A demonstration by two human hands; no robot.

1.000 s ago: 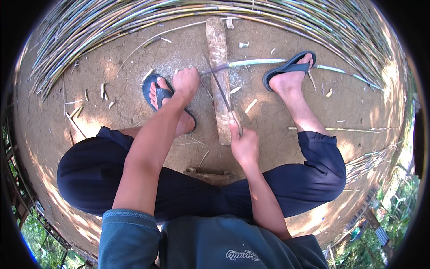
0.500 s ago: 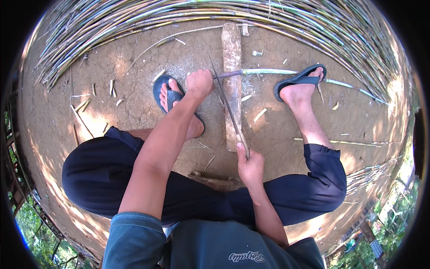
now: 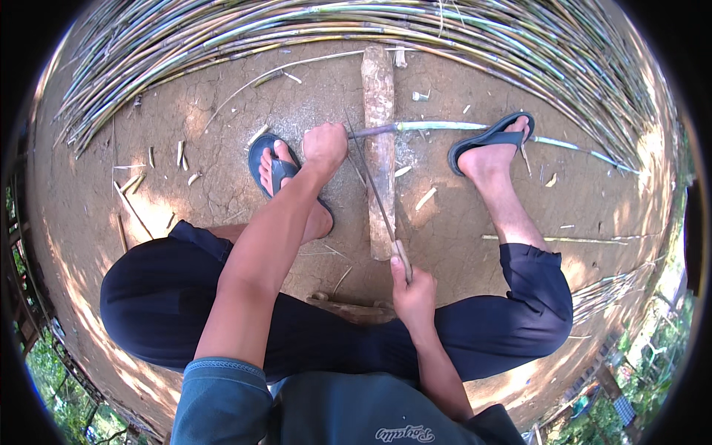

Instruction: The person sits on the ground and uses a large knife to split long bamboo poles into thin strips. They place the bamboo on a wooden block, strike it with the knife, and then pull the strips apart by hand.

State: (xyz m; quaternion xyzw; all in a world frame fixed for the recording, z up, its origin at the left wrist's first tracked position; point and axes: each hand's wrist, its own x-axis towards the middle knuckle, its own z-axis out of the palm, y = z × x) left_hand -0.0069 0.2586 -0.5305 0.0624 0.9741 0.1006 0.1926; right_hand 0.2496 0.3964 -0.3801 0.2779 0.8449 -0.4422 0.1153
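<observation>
My left hand point(image 3: 325, 147) is closed around the end of a bamboo pole point(image 3: 437, 125), just left of a thick log point(image 3: 380, 159) on the ground. The pole lies across the log and runs right, passing under my right sandal point(image 3: 491, 140). Lower down, my right hand point(image 3: 414, 295) grips the pale wooden handle of a long thin blade point(image 3: 377, 194). This blade slants up and left over the log, crossing the pole right beside my left fist. Teeth on its edge are too small to make out.
A large pile of bamboo poles point(image 3: 311, 33) curves along the far side. Short cut pieces point(image 3: 180, 153) and pale dust point(image 3: 293, 110) lie on the bare soil. My left sandal point(image 3: 261, 159) rests near the left hand. More thin sticks point(image 3: 612, 297) lie at the right.
My right hand has drawn the blade slightly back toward my body. My left hand keeps its hold on the pole. The whole view has shifted a little.
</observation>
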